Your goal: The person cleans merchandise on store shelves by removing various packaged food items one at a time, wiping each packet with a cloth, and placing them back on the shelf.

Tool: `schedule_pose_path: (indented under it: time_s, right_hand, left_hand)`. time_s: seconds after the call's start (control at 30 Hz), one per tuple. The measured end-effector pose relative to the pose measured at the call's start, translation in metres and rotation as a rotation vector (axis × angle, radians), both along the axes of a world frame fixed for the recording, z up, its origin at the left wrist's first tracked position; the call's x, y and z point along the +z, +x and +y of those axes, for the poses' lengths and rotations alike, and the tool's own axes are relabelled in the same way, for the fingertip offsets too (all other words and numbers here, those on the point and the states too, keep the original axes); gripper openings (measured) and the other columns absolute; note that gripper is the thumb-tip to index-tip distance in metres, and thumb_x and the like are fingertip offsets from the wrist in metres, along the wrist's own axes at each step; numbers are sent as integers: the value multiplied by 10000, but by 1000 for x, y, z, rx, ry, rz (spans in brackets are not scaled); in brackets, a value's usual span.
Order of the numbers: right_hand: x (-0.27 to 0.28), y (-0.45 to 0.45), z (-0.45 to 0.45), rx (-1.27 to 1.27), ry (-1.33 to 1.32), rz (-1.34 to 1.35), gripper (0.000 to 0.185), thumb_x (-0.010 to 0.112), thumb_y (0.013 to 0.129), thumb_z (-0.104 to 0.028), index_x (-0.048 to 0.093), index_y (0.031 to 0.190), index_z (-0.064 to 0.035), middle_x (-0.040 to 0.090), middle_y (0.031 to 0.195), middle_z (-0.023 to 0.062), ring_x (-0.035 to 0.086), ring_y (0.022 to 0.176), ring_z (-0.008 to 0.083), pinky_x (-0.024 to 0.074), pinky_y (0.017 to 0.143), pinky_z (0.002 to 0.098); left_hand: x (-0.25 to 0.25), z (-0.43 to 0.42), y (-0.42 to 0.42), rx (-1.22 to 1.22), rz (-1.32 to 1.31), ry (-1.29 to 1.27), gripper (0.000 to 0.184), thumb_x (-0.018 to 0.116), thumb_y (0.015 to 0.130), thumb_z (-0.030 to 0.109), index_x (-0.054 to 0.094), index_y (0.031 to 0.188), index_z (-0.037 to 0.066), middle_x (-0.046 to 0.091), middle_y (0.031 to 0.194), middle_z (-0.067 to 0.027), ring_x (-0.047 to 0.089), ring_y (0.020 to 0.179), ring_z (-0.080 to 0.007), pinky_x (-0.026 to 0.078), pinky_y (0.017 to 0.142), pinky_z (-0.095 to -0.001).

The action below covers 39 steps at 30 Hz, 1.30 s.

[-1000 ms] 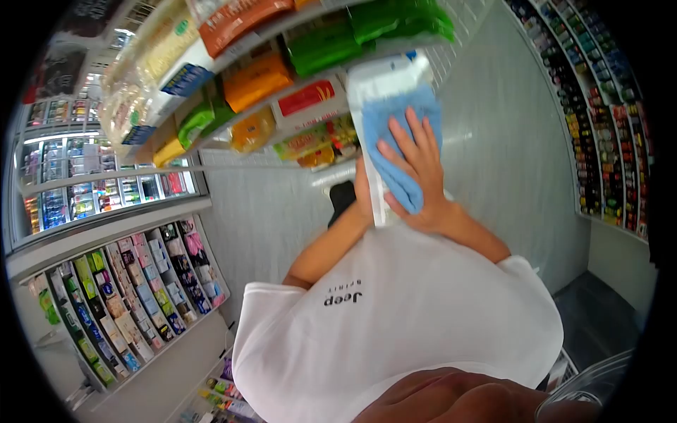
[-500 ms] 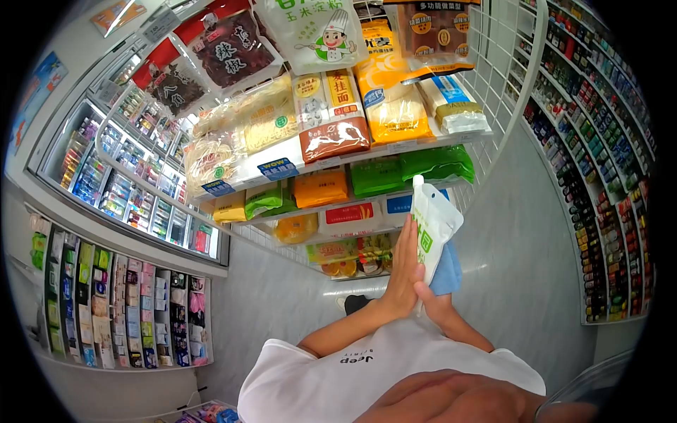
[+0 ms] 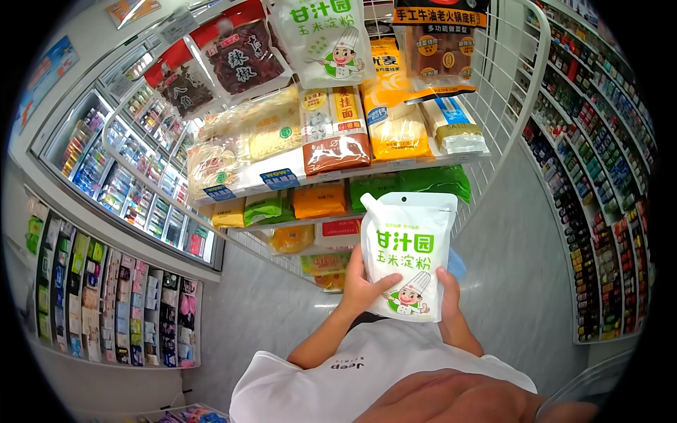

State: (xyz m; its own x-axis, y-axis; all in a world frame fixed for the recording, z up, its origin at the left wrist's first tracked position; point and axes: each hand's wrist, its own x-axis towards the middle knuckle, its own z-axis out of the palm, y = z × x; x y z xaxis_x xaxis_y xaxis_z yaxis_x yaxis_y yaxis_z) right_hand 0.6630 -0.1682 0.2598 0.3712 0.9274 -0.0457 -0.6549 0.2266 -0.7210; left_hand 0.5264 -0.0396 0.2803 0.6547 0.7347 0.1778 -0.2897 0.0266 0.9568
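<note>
A white pouch [image 3: 409,257] with green lettering and a cartoon chef stands upright between my hands, its printed front facing me and its spout at the top left. My left hand [image 3: 361,285] grips the left edge, thumb across the front. At the right edge, my right hand [image 3: 452,299] holds the pouch with the thumb at its side; the other fingers are hidden behind it. Part of a blue cloth [image 3: 457,265] shows behind the pouch by my right hand.
Ahead stands a white wire rack [image 3: 532,84] with noodle packs [image 3: 271,130], a hanging similar pouch [image 3: 326,42] and other bags. Stocked shelves [image 3: 592,183] curve along the right. Lit coolers [image 3: 134,183] and a low shelf [image 3: 106,296] are at the left.
The pouch has turned from its back, through edge-on, to its printed front. The blue cloth moved from on top of it to behind it. The view has tilted up toward the rack.
</note>
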Motion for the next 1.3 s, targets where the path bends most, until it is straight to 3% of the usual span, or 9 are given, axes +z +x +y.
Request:
schedule_pose_path:
  time_s: [0.1,0.23,0.37,0.53,0.77,0.8,0.9,0.93,1.3]
  right_hand:
    - [-1,3,9,-94,79,-55,591,410,992,-356,365,1422,46,489,1398,198,519,1256,304,414,1057,416]
    - [10,11,11,-186,241,-32,594,378,1010,-373,344,1433,42,449,1441,174,473,1304,302,389,1081,425]
    - [3,31,-2,-260,246,-4,602,385,1004,-394,344,1445,13,452,1441,153,462,1309,301,366,1098,429]
    - [-5,46,-17,-385,118,113,584,403,999,-389,372,1431,3,470,1424,145,481,1286,298,386,1077,428]
    - [-20,56,-24,-447,60,145,554,443,989,-391,429,1388,-7,523,1377,133,529,1236,291,410,1057,433]
    - [-23,57,-25,-441,61,139,554,446,988,-390,430,1387,-7,524,1375,134,532,1232,290,413,1054,432]
    - [-27,60,-26,-428,68,117,552,454,986,-389,434,1382,-5,528,1367,138,540,1221,288,420,1046,430]
    - [-27,62,-25,-422,69,105,551,456,986,-388,436,1381,-4,529,1365,139,542,1217,288,422,1043,429]
    - [-26,62,-19,-421,-40,87,571,486,967,-396,440,1379,-4,533,1351,138,539,1218,283,433,1027,423]
  left_hand:
    - [15,11,0,39,-82,18,778,825,726,65,369,1354,10,562,1215,-125,576,1129,-198,491,954,-344]
    - [29,29,-3,184,-187,269,795,825,736,67,309,1339,21,509,1250,-133,557,1150,-211,500,945,-354]
    - [83,61,1,330,-248,375,794,826,749,89,291,1331,18,507,1247,-143,567,1143,-221,502,961,-366]
    - [174,104,13,194,-238,396,820,829,742,82,301,1366,11,573,1232,-168,628,1087,-238,541,919,-362]
    - [240,150,36,186,-314,550,730,808,769,96,371,1342,-22,622,1174,-167,653,1051,-222,546,908,-333]
    - [244,151,40,238,-256,570,764,834,760,196,384,1335,-28,626,1170,-159,647,1052,-219,530,922,-333]
    - [261,151,48,180,-387,504,741,763,788,24,331,1388,-21,555,1271,-174,543,1205,-226,466,1013,-361]
    - [262,160,51,183,-453,569,715,780,789,26,354,1363,-14,581,1239,-154,610,1103,-194,540,905,-305]
    - [274,153,52,188,-269,408,613,742,813,9,392,1316,-26,607,1185,-176,648,1024,-205,586,813,-324]
